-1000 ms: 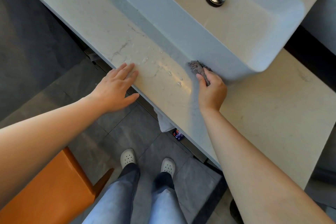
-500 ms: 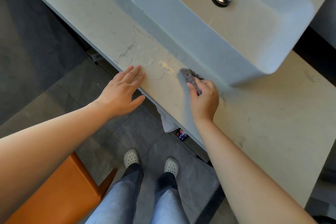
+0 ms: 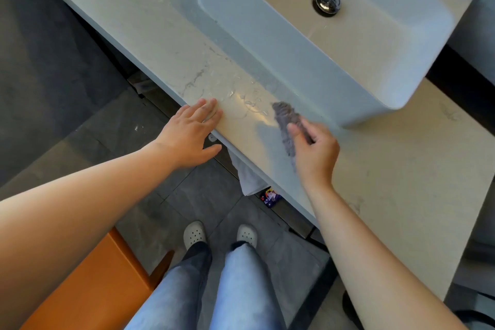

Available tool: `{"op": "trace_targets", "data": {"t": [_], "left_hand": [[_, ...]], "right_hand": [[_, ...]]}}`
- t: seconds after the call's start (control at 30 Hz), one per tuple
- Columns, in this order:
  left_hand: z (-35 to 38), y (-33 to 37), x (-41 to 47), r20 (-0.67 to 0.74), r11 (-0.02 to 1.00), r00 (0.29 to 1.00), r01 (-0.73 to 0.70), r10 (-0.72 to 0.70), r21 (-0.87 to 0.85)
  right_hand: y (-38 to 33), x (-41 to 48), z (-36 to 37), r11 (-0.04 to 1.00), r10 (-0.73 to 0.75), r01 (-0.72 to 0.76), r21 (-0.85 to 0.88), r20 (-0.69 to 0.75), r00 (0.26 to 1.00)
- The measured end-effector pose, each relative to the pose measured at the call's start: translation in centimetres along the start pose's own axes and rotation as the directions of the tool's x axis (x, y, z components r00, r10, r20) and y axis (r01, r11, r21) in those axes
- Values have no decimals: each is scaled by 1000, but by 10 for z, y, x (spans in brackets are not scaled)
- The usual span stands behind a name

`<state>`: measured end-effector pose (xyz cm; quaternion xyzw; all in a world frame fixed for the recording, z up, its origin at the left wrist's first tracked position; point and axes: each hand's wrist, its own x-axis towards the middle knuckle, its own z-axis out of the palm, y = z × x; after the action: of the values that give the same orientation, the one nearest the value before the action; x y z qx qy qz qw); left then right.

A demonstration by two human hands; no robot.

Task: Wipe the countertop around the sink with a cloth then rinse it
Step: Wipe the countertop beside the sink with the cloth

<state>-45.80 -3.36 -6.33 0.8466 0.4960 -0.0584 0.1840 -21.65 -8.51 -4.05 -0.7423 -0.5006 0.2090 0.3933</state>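
A small grey cloth (image 3: 285, 120) lies bunched on the pale countertop (image 3: 160, 35), just in front of the white sink (image 3: 294, 67) and close to its near corner, its free end pointing toward a patch of wet streaks (image 3: 249, 100). My right hand (image 3: 316, 153) holds it, thumb and curled fingers pinching the rear of the bunch and pressing it to the stone. I judge the cloth to be light, limp and probably damp. It should fold under any push, so the grip belongs on the gathered middle with the fingers bearing down, not on a loose edge that would only trail. My left hand (image 3: 187, 139) rests flat on the counter's front edge, fingers straight, thumb hanging below the lip, holding nothing. The sink's drain (image 3: 326, 2) appears closed. A white towel (image 3: 247, 177) hangs under the counter, and an orange seat (image 3: 88, 284) stands at lower left.
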Motion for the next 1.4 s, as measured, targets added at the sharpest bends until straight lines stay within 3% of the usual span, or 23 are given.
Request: {"op": "trace_targets", "data": {"t": [0.07,0.27,0.4,0.57,0.7,0.87,1.03,1.4], "left_hand": [[1,1,0,-4,1000,1000,8,-8,-16],[6,-1,2,-18,1000,1000,12,-12,-24],[8,0,3,-22,999,999,24,-25,-35],[7,-1,3,-13,999,999,32,-33,-31],[2,2,7,-95,995,994,46,-54,-84],[-2,-2,22,-171,982,969,167,-180,-87],[-5,-21,32,-129,977,968,210,-214,-46],[-7,-45,28,-126,985,979,147,-158,-91]], "right_hand": [[-3,30,2,997,-43,40,-70,-42,998],[17,77,37,959,-90,93,-266,22,996],[26,76,51,968,-122,103,-230,-71,990],[29,79,54,959,-167,148,-242,-60,984],[28,80,56,950,-190,169,-261,-58,980],[29,83,52,950,-180,167,-263,-26,983],[27,69,54,953,-190,196,-232,49,981],[4,-12,63,958,-229,256,-128,194,954]]}}
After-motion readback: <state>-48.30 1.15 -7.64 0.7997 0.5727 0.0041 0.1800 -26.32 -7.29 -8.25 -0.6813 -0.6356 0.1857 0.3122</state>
